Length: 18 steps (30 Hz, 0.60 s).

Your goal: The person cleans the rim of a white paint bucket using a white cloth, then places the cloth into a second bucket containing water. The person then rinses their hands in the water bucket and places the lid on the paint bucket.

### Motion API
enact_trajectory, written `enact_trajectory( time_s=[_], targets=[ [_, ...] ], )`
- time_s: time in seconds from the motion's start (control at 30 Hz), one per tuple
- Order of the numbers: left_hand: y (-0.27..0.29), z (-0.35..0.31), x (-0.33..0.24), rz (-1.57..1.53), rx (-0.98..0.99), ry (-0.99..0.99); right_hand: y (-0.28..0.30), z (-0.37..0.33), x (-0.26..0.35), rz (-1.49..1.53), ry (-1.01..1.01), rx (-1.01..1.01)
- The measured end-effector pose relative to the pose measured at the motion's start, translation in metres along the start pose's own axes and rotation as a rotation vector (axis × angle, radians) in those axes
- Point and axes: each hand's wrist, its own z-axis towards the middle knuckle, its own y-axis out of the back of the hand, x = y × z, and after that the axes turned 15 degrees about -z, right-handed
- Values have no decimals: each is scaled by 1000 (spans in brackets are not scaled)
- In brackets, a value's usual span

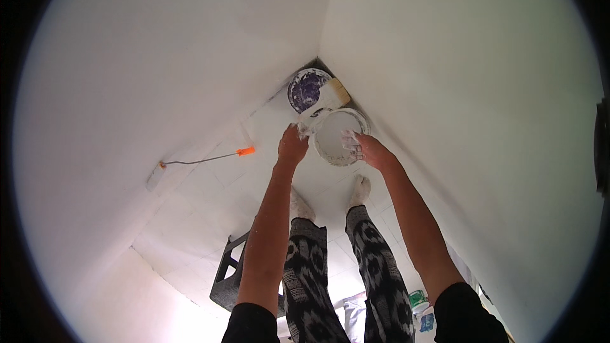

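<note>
A round bucket (337,143) of whitish paint stands near the wall corner, its rim smeared. My left hand (293,145) is closed beside its left rim, white paint on the fingertips. Whatever those fingers grip is hidden, though the pale handle end of a wide brush (340,91) lies right by them. Over the right part of the bucket, my right hand (365,147) has its paint-coated fingers apart, holding nothing I can see. Behind, a second round container (307,91) shows a purple, white-spattered top, with the brush partly across it.
A paint roller (206,160) with an orange handle lies on the floor to the left. The dark stool (222,289) is by my left leg. Walls meet just beyond the buckets. My feet (360,190) stand close in front. A green-and-white item (418,298) sits low at right.
</note>
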Motion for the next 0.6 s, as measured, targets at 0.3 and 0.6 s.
enact_trajectory(
  time_s=[0.3, 0.6],
  targets=[
    [23, 100, -13, 432, -71, 80, -42, -27, 39, 60, -233, -197],
    [-5, 108, 18, -118, -161, 154, -46, -46, 37, 295, -147, -298]
  ],
)
